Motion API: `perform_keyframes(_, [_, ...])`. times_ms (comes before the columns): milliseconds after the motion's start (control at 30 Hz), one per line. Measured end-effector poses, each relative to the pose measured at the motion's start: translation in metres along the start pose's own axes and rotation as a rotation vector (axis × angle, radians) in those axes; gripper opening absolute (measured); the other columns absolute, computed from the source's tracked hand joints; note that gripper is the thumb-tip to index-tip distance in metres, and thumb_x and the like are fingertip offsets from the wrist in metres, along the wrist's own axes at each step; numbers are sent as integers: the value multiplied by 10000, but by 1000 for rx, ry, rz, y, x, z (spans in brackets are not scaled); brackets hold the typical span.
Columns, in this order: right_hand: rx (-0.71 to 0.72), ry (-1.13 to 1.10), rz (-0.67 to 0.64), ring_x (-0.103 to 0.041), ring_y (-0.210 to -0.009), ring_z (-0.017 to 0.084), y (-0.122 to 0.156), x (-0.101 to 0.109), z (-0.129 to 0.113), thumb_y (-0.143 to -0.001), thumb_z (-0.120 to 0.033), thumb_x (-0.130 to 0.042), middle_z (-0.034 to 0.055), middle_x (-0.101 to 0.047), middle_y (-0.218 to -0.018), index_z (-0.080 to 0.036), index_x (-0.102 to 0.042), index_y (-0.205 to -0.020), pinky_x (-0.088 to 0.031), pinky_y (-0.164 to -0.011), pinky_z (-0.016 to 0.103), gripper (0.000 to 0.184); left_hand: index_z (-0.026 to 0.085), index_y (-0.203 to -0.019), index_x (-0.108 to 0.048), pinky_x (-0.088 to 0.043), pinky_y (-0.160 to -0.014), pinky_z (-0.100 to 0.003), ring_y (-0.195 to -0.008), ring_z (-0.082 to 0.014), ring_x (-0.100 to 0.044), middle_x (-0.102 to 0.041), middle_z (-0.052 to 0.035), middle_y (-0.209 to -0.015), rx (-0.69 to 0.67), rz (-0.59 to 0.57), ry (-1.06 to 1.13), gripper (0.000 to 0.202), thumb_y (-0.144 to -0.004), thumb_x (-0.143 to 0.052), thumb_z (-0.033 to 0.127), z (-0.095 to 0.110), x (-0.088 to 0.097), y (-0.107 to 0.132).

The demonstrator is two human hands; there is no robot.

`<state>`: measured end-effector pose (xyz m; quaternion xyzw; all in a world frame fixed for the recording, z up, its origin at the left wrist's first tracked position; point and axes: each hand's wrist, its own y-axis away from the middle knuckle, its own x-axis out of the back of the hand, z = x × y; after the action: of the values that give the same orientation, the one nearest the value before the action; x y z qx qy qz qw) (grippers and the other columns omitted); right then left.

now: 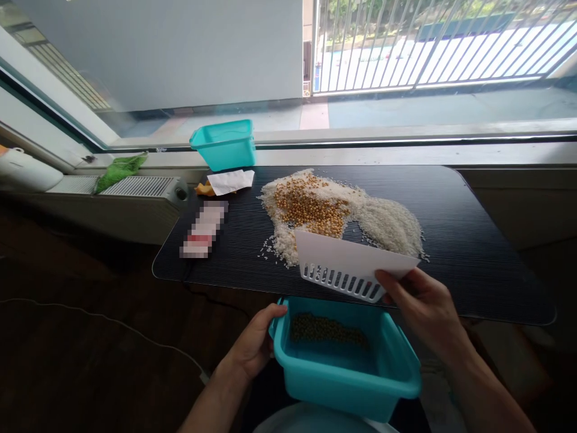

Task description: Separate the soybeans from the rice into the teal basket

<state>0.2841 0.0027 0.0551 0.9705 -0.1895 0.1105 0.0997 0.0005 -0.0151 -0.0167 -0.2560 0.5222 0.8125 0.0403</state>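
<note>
My left hand grips the left rim of a teal plastic bin, held below the front edge of the table. Dark greenish beans or grains lie on the bin's floor. My right hand pinches the right end of a white slotted plastic panel, tilted over the table edge above the bin. Behind the panel, white rice is spread in a pile. Yellow-orange kernels or beans lie on the rice's left part. The panel hides the pile's near side.
A second teal bin stands at the back left by the window. Near it lie a white paper and a yellow item. A blurred-out flat object rests on the black table. A radiator holds a green cloth.
</note>
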Motion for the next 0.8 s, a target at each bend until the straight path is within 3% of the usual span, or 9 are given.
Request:
perform_keyframes(100, [35,33,95,-603,-477,177,-8,3,10,-645,-510,-806,4,-687,-580,-202,-759,-755,-500,-444,293,331,177,-794,-722,-538,-679,-326,-637,-247,-706,-692,-21,-572,-51,18,-23,162,-754,-768,326,1,0,3])
perform_keyframes(233, [50,126,278,-607,-471,193,-18,27,19,-656,-521,-797,-12,-664,-547,-218,-762,-808,-485,-460,312,341,157,-829,-737,-553,-729,-328,-667,-236,-712,-734,-40,-644,-49,31,-20,149,-774,-754,295,4,-5,7])
perform_keyframes(400, [-4,162,423,-643,-543,199,-25,46,10,-700,-485,-787,24,-686,-605,-186,-744,-854,-487,-551,319,339,130,-805,-739,-553,-656,-290,-611,-199,-687,-759,-59,-691,-51,97,4,111,-839,-687,221,8,-20,13])
perform_keyframes(467, [11,163,471,-639,-545,191,-26,48,7,-711,-487,-780,27,-681,-606,-181,-734,-859,-478,-567,318,343,120,-827,-749,-573,-697,-297,-669,-220,-722,-768,-72,-699,-48,129,21,137,-872,-642,193,9,-25,15])
perform_keyframes(700, [-11,76,410,-599,-487,196,-26,40,8,-602,-527,-796,4,-683,-595,-212,-723,-808,-471,-516,342,383,81,-948,-765,-596,-887,-351,-909,-280,-779,-808,-120,-803,-37,131,37,196,-924,-598,181,9,-31,19])
perform_keyframes(800, [20,105,476,-595,-485,191,-28,40,7,-620,-518,-776,-10,-643,-542,-223,-691,-732,-476,-519,331,327,75,-933,-766,-597,-891,-350,-923,-279,-781,-812,-128,-818,-45,137,36,204,-936,-582,163,9,-32,19])
